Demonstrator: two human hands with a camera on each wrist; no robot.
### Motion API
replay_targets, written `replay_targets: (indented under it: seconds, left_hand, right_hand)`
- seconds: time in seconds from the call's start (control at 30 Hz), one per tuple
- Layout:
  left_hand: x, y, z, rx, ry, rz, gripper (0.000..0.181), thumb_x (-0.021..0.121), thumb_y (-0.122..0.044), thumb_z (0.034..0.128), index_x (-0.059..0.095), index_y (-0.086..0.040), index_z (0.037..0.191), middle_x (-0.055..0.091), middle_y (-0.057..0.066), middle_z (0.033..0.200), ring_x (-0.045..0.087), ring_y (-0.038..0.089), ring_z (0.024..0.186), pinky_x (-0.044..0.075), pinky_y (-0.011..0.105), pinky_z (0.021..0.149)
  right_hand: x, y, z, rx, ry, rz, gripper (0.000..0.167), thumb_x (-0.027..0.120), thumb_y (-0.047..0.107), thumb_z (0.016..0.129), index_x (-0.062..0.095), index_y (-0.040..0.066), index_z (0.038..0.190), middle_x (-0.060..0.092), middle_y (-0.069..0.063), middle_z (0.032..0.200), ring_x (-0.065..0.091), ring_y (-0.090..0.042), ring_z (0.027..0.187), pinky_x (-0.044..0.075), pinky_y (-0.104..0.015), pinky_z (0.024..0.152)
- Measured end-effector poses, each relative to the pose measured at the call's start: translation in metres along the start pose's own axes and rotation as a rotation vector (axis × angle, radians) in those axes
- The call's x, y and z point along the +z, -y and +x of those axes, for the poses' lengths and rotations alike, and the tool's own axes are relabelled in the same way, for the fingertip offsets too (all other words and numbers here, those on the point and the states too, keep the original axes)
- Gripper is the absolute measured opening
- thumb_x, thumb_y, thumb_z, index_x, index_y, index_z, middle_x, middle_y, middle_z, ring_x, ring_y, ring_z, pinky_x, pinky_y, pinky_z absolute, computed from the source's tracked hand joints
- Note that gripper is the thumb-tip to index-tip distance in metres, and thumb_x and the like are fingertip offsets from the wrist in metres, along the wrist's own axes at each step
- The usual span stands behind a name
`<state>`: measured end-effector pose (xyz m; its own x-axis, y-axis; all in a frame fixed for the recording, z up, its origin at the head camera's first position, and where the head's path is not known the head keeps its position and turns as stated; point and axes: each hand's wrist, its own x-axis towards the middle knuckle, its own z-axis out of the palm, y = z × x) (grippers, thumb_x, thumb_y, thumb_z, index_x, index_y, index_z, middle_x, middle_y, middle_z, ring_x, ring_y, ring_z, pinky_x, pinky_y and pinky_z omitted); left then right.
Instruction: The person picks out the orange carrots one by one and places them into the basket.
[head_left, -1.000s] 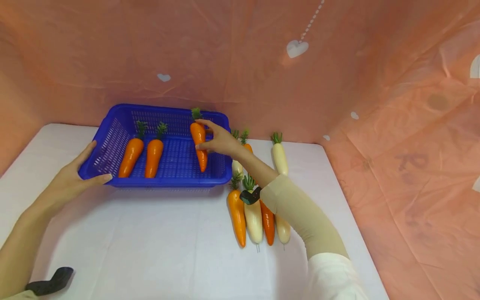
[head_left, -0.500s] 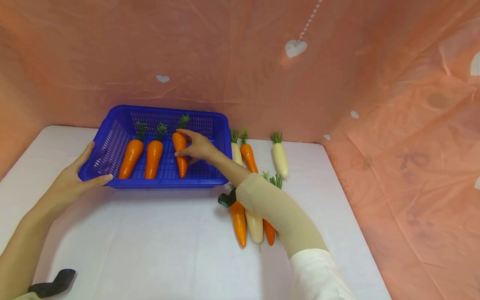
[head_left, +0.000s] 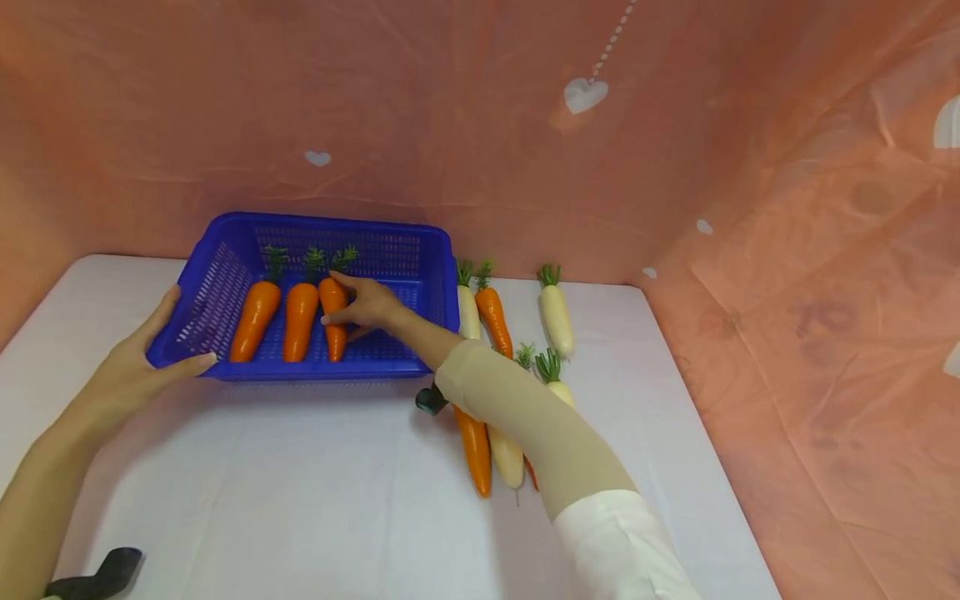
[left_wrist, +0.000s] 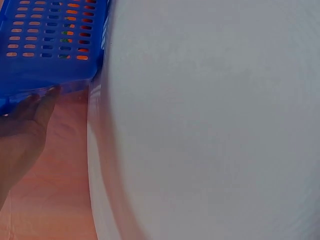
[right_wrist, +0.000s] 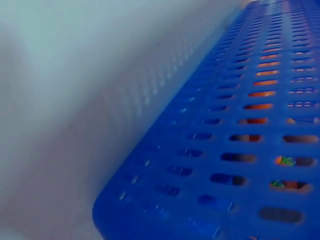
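Observation:
In the head view, a blue basket (head_left: 322,371) stands at the back left of the table with three orange carrots in it, side by side. The left hand (head_left: 135,362) grips its left rim near the front corner, and the left wrist view shows that hand (left_wrist: 25,130) at the basket's edge. Inside the basket, the right hand (head_left: 371,307) holds the rightmost carrot (head_left: 334,321) between thumb and fingers. Beside it lie the middle carrot (head_left: 301,321) and the left carrot (head_left: 256,321). The right wrist view shows only the basket's slotted wall (right_wrist: 200,165), not the hand.
On the white table (head_left: 300,483), right of the basket, lie several carrots and white radishes, partly hidden under the right forearm. One radish (head_left: 557,321) lies apart at the back right, and an orange carrot (head_left: 495,321) lies near the basket. An orange cloth hangs behind.
The right hand has moved left inside the basket, bringing its carrot from the right side to beside the middle one. The left hand has kept its grip on the rim.

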<state>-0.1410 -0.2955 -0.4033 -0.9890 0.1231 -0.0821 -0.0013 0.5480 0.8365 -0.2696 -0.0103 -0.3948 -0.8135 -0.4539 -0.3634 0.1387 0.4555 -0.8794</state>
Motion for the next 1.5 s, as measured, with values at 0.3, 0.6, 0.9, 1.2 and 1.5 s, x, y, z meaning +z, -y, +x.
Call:
replay_targets:
  seconds: [0.3, 0.6, 0.9, 1.2, 1.5]
  left_hand:
    - [0.000, -0.001, -0.001, -0.009, 0.000, -0.023, 0.094, 0.062, -0.031, 0.0975, -0.012, -0.044, 0.153, -0.013, 0.015, 0.163, -0.015, 0.048, 0.145, -0.010, 0.070, 0.111]
    - [0.000, -0.002, -0.002, -0.008, -0.004, -0.018, 0.093, 0.061, -0.032, 0.0979, -0.013, -0.041, 0.154, -0.013, 0.017, 0.162, -0.014, 0.050, 0.144, -0.009, 0.072, 0.110]
    - [0.001, -0.002, -0.002, -0.006, -0.007, -0.008, 0.094, 0.061, -0.033, 0.0975, -0.013, -0.041, 0.154, -0.013, 0.017, 0.162, -0.014, 0.050, 0.145, -0.009, 0.071, 0.110]
    - [0.003, 0.000, -0.001, -0.020, -0.019, -0.010, 0.095, 0.062, -0.033, 0.0970, -0.013, -0.042, 0.154, -0.014, 0.017, 0.162, -0.014, 0.052, 0.144, -0.009, 0.073, 0.110]
    - [0.003, 0.001, 0.000, -0.025, -0.020, -0.036, 0.094, 0.062, -0.031, 0.0975, -0.013, -0.044, 0.153, -0.015, 0.014, 0.162, -0.016, 0.047, 0.145, -0.011, 0.069, 0.111]
  right_hand:
    - [-0.004, 0.002, -0.003, -0.020, 0.052, 0.012, 0.086, 0.074, 0.002, 0.087, 0.031, 0.025, 0.157, 0.039, -0.012, 0.156, 0.068, -0.032, 0.105, 0.061, -0.038, 0.076]
    - [-0.028, 0.002, -0.025, -0.169, 0.038, 0.002, 0.077, 0.074, 0.008, 0.089, 0.037, 0.022, 0.155, 0.040, -0.017, 0.154, 0.068, -0.040, 0.100, 0.058, -0.045, 0.086]
    - [-0.063, -0.006, -0.074, -0.308, -0.004, 0.032, 0.068, 0.072, 0.011, 0.091, 0.044, 0.022, 0.152, 0.052, -0.009, 0.146, 0.068, -0.024, 0.108, 0.056, -0.041, 0.091]
    - [-0.089, -0.018, -0.122, -0.353, -0.107, 0.045, 0.063, 0.072, 0.013, 0.092, 0.049, 0.023, 0.149, 0.058, -0.003, 0.140, 0.066, -0.020, 0.111, 0.057, -0.034, 0.090]
    - [-0.111, -0.048, -0.163, -0.362, -0.211, 0.029, 0.059, 0.072, 0.014, 0.092, 0.051, 0.021, 0.147, 0.057, -0.010, 0.141, 0.065, -0.022, 0.115, 0.057, -0.035, 0.091]
